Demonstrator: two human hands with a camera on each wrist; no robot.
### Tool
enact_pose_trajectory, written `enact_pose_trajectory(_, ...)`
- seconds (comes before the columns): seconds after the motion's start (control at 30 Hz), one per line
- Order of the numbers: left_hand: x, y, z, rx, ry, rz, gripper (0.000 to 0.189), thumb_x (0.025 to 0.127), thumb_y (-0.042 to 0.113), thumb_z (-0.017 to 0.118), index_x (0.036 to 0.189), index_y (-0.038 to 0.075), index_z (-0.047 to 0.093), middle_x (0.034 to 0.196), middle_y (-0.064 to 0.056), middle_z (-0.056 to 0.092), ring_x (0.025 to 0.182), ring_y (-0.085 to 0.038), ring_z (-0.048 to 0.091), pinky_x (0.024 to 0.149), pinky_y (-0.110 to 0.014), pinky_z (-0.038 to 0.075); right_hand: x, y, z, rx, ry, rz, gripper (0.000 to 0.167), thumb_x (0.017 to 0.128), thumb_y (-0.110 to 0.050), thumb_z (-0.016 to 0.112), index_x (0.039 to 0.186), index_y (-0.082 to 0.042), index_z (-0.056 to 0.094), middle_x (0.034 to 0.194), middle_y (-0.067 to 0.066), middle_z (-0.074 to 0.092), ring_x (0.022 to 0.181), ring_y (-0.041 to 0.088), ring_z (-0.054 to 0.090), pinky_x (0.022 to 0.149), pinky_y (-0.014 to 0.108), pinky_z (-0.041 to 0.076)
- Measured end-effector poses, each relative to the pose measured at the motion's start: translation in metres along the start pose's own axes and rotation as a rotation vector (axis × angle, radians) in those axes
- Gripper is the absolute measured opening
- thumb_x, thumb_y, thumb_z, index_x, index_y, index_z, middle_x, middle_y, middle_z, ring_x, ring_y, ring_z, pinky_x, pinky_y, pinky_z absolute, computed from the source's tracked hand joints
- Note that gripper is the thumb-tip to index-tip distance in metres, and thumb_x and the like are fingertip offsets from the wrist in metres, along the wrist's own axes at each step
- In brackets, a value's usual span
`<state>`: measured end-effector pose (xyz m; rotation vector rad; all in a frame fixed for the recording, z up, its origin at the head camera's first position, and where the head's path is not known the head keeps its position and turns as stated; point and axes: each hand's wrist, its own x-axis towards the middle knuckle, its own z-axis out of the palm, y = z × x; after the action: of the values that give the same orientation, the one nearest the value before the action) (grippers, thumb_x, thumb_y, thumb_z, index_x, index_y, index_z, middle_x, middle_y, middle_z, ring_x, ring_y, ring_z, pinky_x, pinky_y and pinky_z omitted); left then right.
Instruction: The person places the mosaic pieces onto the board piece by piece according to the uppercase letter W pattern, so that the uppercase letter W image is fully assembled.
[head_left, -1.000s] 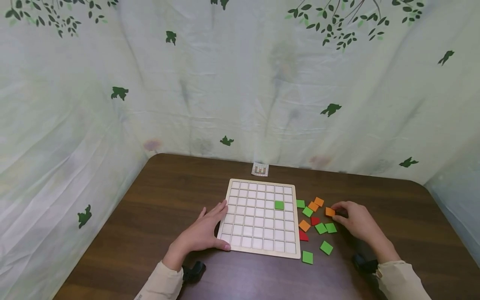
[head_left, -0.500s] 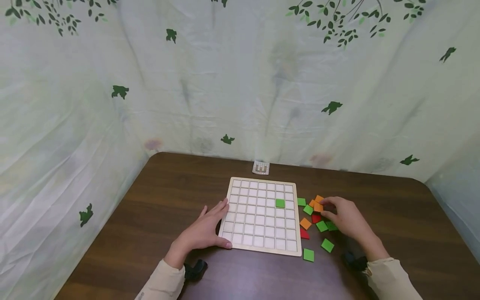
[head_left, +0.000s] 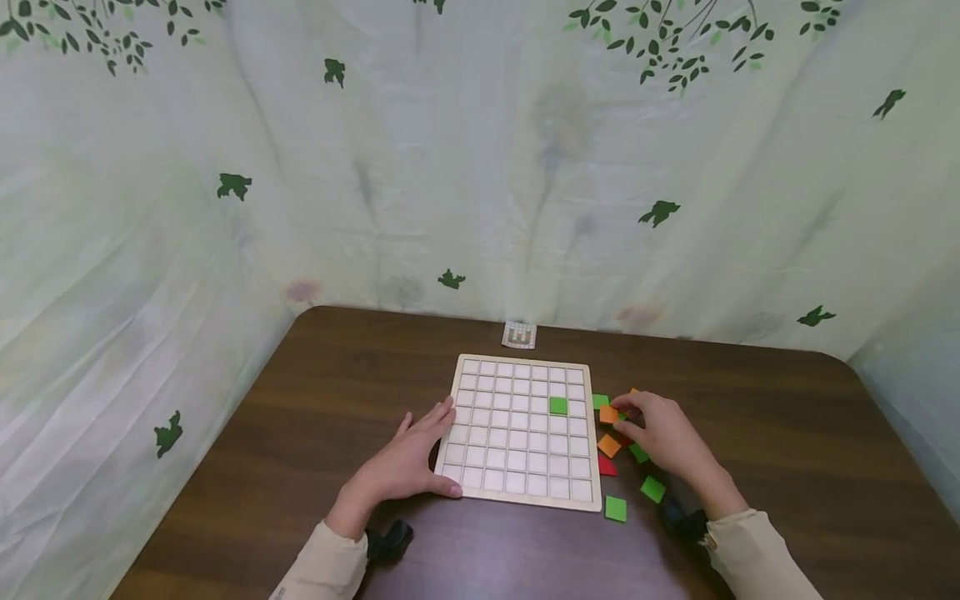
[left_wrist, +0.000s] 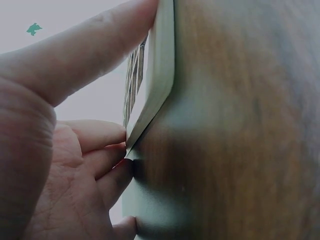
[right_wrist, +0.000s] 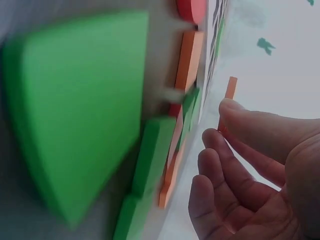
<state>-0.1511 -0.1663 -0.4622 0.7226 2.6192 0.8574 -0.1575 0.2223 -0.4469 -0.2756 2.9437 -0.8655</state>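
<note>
A square pale wooden grid board (head_left: 455,383) with white cells lies on the table. One green tile (head_left: 558,406) sits in a cell at its upper right. My left hand (head_left: 405,462) rests at the board's near left corner, fingers along the left edge and thumb on the near edge. My right hand (head_left: 667,437) pinches an orange tile (head_left: 608,415) between thumb and index finger, just right of the board. In the right wrist view the pinched orange tile (right_wrist: 231,88) is raised clear of the loose ones. The hand hides part of the tiles beneath in the head view.
Loose tiles lie along the board's right side: a green tile (head_left: 616,509), another green tile (head_left: 653,489), an orange tile (head_left: 609,447) and a red tile (head_left: 607,467) among them. A small printed card (head_left: 519,335) is at the table's far edge, before a hanging cloth (head_left: 480,167).
My right hand has moved left with the orange tile, from the right of the loose tiles to near the board's right edge. My left hand has stayed at the board's corner.
</note>
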Motion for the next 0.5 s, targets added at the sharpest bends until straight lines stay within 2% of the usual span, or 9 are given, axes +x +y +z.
enact_pose_trajectory(0.2, -0.001, 0.001, 0.000, -0.010, -0.002, -0.007, 0.113, 0.075, 0.044, 0.088, 0.157, -0.003, 0.026, 0.167, -0.015, 0.014, 0.152, -0.034, 0.017, 0.118, -0.064, 0.000, 0.005, -0.008, 0.007, 0.007, -0.024, -0.022, 0.030, 0.090, -0.009, 0.076, 0.119, -0.003, 0.070, 0.103, 0.004, 0.069, 0.086, 0.018, 0.060, 0.071, 0.034, 0.054)
enact_pose_trajectory(0.37, 0.001, 0.002, -0.002, -0.014, 0.001, 0.007, 0.113, 0.075, 0.045, 0.088, 0.157, -0.003, 0.025, 0.167, -0.015, 0.014, 0.152, -0.034, 0.017, 0.118, -0.064, 0.000, 0.009, -0.014, 0.011, 0.006, -0.018, -0.045, 0.029, 0.089, -0.010, 0.077, 0.117, -0.004, 0.071, 0.107, 0.005, 0.070, 0.089, 0.018, 0.063, 0.073, 0.034, 0.056)
enact_pose_trajectory(0.5, 0.002, 0.000, -0.001, 0.007, -0.002, 0.006, 0.113, 0.076, 0.045, 0.087, 0.157, -0.003, 0.025, 0.167, -0.015, 0.014, 0.152, -0.033, 0.017, 0.118, -0.063, 0.000, 0.011, -0.019, 0.014, 0.030, -0.042, -0.037, 0.030, 0.089, -0.010, 0.077, 0.118, -0.003, 0.071, 0.105, 0.005, 0.068, 0.089, 0.017, 0.063, 0.075, 0.035, 0.056)
